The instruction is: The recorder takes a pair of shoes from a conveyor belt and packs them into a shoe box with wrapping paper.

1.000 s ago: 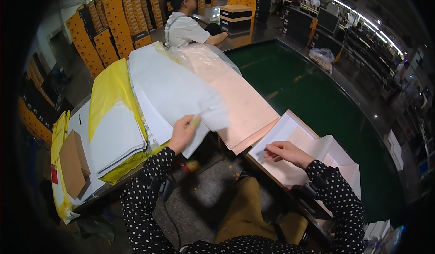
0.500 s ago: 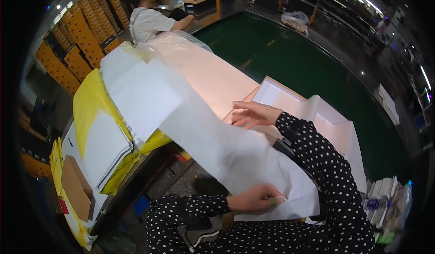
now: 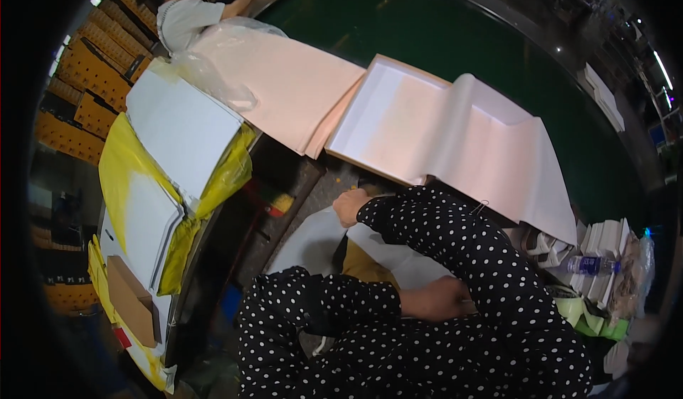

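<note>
A white paper sheet [image 3: 306, 242] lies low in front of my body, bent around a mustard-brown thing [image 3: 366, 262] whose kind I cannot make out. My right hand [image 3: 348, 207] reaches across to the left and is closed at the sheet's upper edge. Nearer to me, my left hand [image 3: 434, 299] is curled closed on the sheet's near side, its fingertips partly behind my right sleeve. Beyond my arms rests an open box [image 3: 356, 118] with a white inside. Pale pink paper is draped over its right part.
A stack of pale pink sheets [image 3: 284, 86] adjoins the box. White sheets [image 3: 178, 129] in yellow wrapping [image 3: 131, 157] lie at left, with a brown cardboard piece [image 3: 131, 299]. Behind stretches a green conveyor surface [image 3: 441, 36]. A plastic bottle [image 3: 594, 265] lies at right; a person [image 3: 188, 18] sits far left.
The white sheet has come off the stack at left and down toward my body. My right hand has moved lower and closed. My left hand has shifted slightly right. The view has turned.
</note>
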`<state>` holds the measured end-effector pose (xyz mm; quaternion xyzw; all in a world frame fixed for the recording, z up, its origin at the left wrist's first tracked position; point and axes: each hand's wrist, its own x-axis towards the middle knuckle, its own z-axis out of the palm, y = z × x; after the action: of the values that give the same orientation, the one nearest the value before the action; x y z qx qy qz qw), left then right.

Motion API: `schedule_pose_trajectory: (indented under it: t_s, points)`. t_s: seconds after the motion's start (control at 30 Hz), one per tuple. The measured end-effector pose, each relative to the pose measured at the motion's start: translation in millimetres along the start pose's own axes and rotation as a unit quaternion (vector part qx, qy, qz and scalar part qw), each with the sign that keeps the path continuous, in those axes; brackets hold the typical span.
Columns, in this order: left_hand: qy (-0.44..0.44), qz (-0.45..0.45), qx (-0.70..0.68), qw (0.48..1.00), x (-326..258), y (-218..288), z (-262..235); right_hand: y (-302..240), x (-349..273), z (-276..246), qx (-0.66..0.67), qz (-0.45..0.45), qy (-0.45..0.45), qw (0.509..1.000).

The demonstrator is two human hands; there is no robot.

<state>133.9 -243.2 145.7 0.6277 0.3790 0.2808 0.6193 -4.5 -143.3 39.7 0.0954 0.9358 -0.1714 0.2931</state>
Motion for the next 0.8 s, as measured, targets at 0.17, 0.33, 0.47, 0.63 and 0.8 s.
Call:
schedule_pose_trajectory:
  t_s: [0.17,0.33,0.47,0.63,0.8]
  points:
    - [0.075,0.026,-0.059,0.995,4,3,18,45,-6,80,-0.005,0.068,0.082,0.994]
    - [-0.013,-0.081,-0.093,0.992,0,7,22,98,4,138,-0.067,0.107,0.391,0.912]
    - [0.005,-0.099,-0.126,0.987,-9,7,27,105,5,145,-0.061,0.232,0.32,0.917]
    - [-0.042,-0.097,-0.104,0.989,-6,14,19,109,-3,133,0.04,0.063,0.273,0.959]
    - [-0.039,-0.015,-0.095,0.995,-4,8,21,14,-11,64,0.205,-0.108,0.2,0.952]
